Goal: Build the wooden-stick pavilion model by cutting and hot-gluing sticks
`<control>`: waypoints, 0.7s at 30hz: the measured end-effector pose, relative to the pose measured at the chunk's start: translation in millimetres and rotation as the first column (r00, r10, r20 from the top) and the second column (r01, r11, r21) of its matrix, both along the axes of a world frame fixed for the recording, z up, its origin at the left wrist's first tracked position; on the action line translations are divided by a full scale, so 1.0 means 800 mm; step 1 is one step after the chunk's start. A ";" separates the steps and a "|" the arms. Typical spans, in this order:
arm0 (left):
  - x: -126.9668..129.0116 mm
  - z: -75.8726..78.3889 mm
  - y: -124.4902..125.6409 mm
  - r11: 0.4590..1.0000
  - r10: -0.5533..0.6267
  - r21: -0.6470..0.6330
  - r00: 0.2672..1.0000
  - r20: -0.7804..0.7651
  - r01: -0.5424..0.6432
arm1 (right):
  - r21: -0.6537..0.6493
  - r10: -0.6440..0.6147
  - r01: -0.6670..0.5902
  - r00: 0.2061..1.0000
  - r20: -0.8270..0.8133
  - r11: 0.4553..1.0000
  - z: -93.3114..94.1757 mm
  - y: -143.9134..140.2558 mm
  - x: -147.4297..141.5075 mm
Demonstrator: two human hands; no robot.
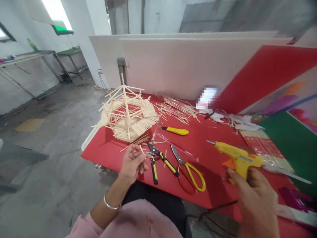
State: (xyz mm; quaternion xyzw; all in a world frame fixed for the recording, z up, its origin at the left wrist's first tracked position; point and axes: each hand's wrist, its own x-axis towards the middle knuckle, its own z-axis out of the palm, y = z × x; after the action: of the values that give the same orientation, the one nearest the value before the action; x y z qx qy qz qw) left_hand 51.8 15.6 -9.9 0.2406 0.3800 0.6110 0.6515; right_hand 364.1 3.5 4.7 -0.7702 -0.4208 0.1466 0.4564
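Observation:
My left hand (132, 163) pinches a short wooden stick (141, 149) between thumb and fingers, just in front of a frame model built of thin sticks (127, 117). In my right hand (257, 195) is a yellow hot glue gun (237, 157), its metal nozzle pointing left over the red tabletop. Beside my left hand lie yellow-and-black cutting pliers (162, 158), jaws toward the model. Scissors with yellow handles (189, 170) rest right of the pliers. A yellow utility knife (174, 130) lies farther back.
Loose sticks (175, 110) are scattered behind the knife. A packet of sticks (266, 148) and crumpled plastic lie at the right. White boards (173, 66) stand behind the red tabletop (104, 150). A cable (218, 208) hangs by the front edge.

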 end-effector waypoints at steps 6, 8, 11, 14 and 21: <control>-0.010 0.008 0.015 0.991 0.094 -0.109 0.988 0.119 -0.081 | 0.063 0.179 -0.172 0.974 -0.136 0.983 0.045 -0.020 -0.066; -0.015 0.011 0.023 0.986 0.110 -0.141 0.985 0.134 -0.090 | 0.112 0.303 -0.292 0.947 -0.106 0.950 0.053 -0.013 -0.087; -0.020 0.016 0.034 0.978 0.105 -0.196 0.985 0.138 -0.077 | 0.100 0.436 -0.429 0.898 -0.057 0.898 0.060 0.003 -0.113; -0.021 0.021 0.044 0.972 0.107 -0.223 0.986 0.127 -0.077 | 0.052 0.465 -0.465 0.885 0.013 0.884 0.066 0.021 -0.136; -0.017 0.023 0.054 0.970 0.140 -0.217 0.982 0.125 -0.110 | 0.038 0.433 -0.493 0.797 0.422 0.869 0.065 0.063 -0.190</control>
State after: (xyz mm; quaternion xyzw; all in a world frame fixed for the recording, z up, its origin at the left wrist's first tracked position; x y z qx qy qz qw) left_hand 37.8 59.1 8.5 0.1031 0.4101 0.6229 0.6582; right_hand 212.4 54.3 57.0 -0.6214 -0.6902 0.0625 0.3655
